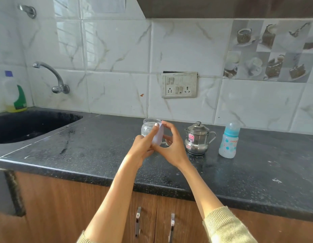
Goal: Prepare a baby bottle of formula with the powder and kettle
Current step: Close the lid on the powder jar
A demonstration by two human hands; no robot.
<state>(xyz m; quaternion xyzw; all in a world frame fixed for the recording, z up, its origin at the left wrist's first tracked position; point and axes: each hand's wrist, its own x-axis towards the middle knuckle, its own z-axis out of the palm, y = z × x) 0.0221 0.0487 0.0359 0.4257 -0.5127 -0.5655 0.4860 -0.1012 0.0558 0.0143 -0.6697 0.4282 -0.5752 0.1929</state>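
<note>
Both hands meet over the counter (99, 155): the left hand (143, 146) and right hand (171, 148) pinch a pale lid (158, 135), apparently the jar's, with curled fingers. Just behind stands the open glass jar (148, 128); the steel kettle (197, 139) and capped baby bottle (229, 140) sit to the right.

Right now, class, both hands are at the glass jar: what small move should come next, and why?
Probably set the pale lid down on the counter. Both the left hand and right hand hold it, tilted in front of the open glass jar, while the baby bottle stands capped beside the steel kettle.
</note>
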